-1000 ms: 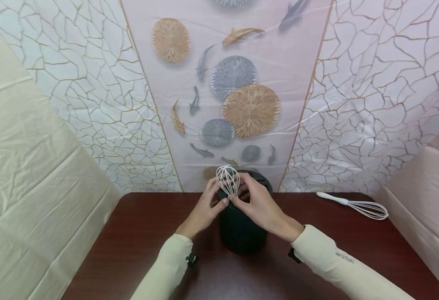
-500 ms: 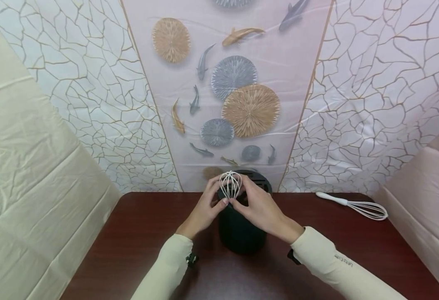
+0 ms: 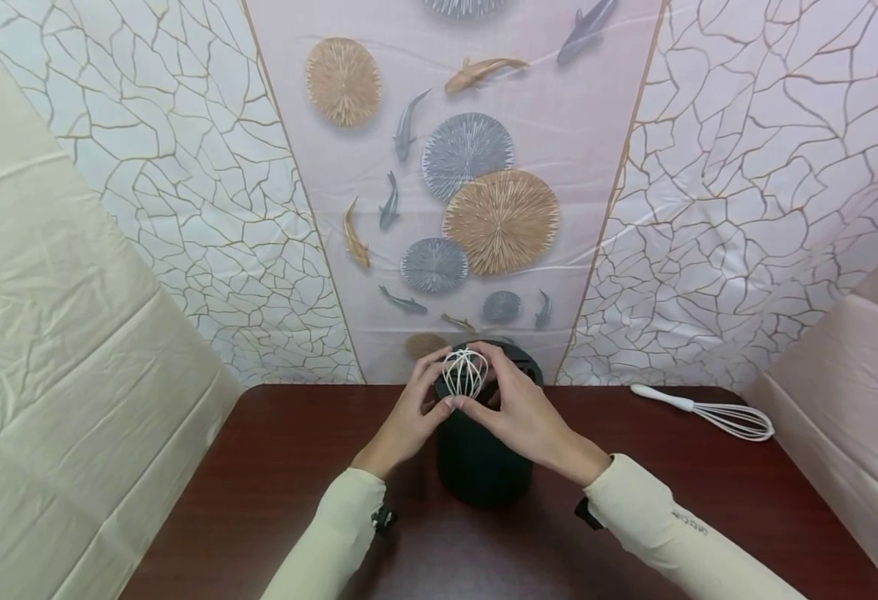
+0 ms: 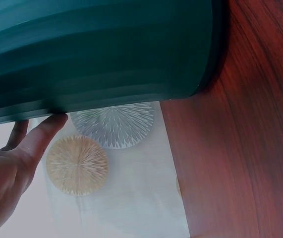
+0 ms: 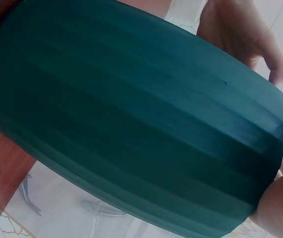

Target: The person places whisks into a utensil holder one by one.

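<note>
Dark green canister [image 3: 485,471], ribbed and upright on the reddish-brown table [image 3: 288,475]; dark slotted top, partly covered by fingers. At the canister's mouth, whisk [image 3: 464,373] roughly upright with wire loops uppermost; handle hidden, its depth inside the canister impossible to tell. At the left of the canister's rim, left hand [image 3: 408,410], about half closed, fingers bent round the wires and thumb at their base. At the right of the rim, right hand [image 3: 519,408], likewise half closed round the same whisk, thumb tip beside or against the left thumb tip. In the left wrist view, one fingertip at the canister's outline, contact with the wall uncertain; in the right wrist view, a few wires just past the canister's rim. In front of the canister, to either side, pale sleeves [image 3: 326,542] with dark wrist bands [image 3: 383,520]. Well to the right of the canister, second whisk [image 3: 701,410] lying flat, white handle toward the canister, loops away. Behind the canister, pale backdrop [image 3: 378,333] printed with fish and gold and grey discs. Far left of the canister, cream cloth [image 3: 48,350].
</note>
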Demonstrator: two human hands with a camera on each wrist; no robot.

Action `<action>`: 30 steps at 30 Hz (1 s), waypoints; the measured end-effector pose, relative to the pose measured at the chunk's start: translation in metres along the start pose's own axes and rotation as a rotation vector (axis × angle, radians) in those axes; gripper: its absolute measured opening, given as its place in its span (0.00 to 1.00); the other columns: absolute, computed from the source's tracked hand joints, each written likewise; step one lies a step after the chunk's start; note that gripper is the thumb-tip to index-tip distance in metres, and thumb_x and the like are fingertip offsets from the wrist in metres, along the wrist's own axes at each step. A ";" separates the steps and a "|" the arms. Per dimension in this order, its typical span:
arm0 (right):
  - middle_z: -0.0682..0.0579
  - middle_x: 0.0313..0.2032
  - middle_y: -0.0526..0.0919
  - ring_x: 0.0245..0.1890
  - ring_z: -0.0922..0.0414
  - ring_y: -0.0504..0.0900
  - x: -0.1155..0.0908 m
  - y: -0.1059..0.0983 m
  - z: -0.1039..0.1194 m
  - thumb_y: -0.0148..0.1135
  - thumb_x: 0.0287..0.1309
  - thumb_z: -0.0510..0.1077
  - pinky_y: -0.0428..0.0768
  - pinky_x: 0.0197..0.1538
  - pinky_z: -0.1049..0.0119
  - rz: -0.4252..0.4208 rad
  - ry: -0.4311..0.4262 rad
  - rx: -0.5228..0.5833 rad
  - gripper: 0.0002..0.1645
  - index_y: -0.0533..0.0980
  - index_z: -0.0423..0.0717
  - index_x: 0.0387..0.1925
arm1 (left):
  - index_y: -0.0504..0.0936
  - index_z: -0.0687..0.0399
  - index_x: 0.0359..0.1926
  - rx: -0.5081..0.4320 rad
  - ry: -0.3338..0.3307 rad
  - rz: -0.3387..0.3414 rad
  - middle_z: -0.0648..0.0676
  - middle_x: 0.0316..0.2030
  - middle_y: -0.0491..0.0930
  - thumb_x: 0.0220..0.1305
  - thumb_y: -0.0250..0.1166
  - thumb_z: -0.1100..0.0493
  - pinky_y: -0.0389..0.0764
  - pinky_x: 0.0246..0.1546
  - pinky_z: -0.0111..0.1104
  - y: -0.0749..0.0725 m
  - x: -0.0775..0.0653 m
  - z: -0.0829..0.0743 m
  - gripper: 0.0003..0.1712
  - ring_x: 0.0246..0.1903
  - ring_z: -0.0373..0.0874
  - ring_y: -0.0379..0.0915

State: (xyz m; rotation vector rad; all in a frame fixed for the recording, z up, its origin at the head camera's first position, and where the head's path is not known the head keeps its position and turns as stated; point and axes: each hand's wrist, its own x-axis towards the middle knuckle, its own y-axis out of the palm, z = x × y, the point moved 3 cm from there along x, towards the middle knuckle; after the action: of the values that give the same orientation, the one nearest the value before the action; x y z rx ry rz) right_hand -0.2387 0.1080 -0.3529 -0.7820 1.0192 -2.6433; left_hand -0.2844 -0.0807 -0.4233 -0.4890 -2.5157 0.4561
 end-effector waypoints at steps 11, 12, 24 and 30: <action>0.47 0.56 0.77 0.38 0.56 0.80 0.000 -0.002 0.002 0.74 0.67 0.46 0.83 0.39 0.66 -0.013 -0.096 -0.001 0.43 0.64 0.49 0.77 | 0.71 0.39 0.74 0.000 -0.006 0.010 0.41 0.81 0.51 0.79 0.58 0.39 0.73 0.62 0.66 -0.001 -0.001 0.000 0.29 0.78 0.53 0.54; 0.47 0.57 0.76 0.38 0.56 0.80 0.000 -0.003 0.002 0.74 0.66 0.45 0.83 0.39 0.66 -0.014 -0.106 -0.006 0.42 0.65 0.49 0.77 | 0.71 0.38 0.74 -0.002 -0.006 0.014 0.42 0.81 0.51 0.79 0.57 0.39 0.73 0.63 0.66 -0.001 -0.001 0.000 0.29 0.78 0.53 0.54; 0.47 0.56 0.77 0.42 0.56 0.79 -0.004 -0.010 0.001 0.73 0.67 0.45 0.87 0.44 0.57 -0.031 -0.069 0.006 0.33 0.72 0.42 0.69 | 0.67 0.33 0.76 0.010 -0.023 0.037 0.37 0.81 0.49 0.79 0.56 0.38 0.71 0.65 0.65 0.000 -0.003 0.001 0.30 0.79 0.49 0.52; 0.48 0.55 0.78 0.43 0.57 0.80 -0.006 -0.011 0.002 0.73 0.66 0.44 0.86 0.44 0.62 -0.056 -0.094 -0.023 0.31 0.74 0.42 0.66 | 0.68 0.35 0.77 0.016 0.006 0.022 0.42 0.81 0.51 0.79 0.56 0.40 0.71 0.64 0.66 -0.002 -0.002 0.000 0.30 0.79 0.51 0.50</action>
State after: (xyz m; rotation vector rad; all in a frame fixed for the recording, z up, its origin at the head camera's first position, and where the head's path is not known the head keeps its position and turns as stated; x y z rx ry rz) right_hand -0.2326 0.1168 -0.3469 -0.9432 1.0196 -2.6172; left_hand -0.2837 -0.0831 -0.4234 -0.5118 -2.5010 0.4822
